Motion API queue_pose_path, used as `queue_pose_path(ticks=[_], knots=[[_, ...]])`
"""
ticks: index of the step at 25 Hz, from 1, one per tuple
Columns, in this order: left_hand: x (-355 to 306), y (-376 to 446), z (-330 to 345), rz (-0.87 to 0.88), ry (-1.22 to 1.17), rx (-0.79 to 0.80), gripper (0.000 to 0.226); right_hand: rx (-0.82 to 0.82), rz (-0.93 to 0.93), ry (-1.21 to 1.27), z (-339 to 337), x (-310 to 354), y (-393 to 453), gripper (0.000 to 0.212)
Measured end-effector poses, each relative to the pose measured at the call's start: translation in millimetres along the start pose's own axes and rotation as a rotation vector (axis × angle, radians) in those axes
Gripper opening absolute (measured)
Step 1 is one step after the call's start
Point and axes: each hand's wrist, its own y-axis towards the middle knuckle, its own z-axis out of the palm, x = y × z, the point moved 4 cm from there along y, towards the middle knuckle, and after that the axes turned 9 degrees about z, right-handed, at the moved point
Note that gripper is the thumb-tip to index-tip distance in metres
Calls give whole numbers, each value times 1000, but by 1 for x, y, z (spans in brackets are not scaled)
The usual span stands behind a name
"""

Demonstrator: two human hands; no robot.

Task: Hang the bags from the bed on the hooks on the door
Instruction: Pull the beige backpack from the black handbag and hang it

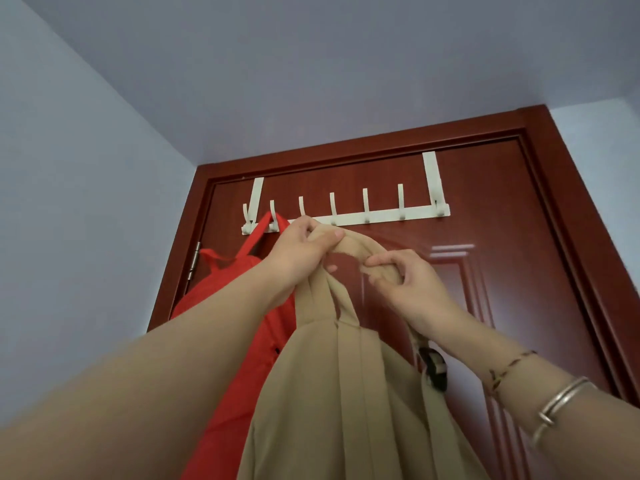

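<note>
Red bag (pixel 249 327) hung at nine o'clock of the scene, its strap over one of the two leftmost pegs of the white hook rack (pixel 381 213); which of them exactly, I cannot tell. Next to it, the left hand (pixel 304 247) was closed around the top of the beige strap (pixel 356 245), just below the third hook (pixel 301 206). The beige bag (pixel 346 393) hung down from both hands toward six o'clock, partly in front of the red one. At three o'clock from the left hand, the right hand (pixel 401 275) pinched the same strap between thumb and fingers, so that the strap made a small loop between the two hands. The dark red door (pixel 485 220) was behind everything, with four free hooks (pixel 365 204) further to the right.

To do this step well, I think the loop should be kept open and lifted higher than the hook tip, then lowered behind it, and the grip released only when the strap sits fully on the hook.
</note>
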Motion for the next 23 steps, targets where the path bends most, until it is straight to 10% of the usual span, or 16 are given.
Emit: queue_pose_path(ticks=[15,23], knots=[[129,229,-42,291,420,-410,27,-235,-176,-437,81,2,238,66],[149,238,-76,326,602,-424,19,-246,-180,-866,135,31,267,44]])
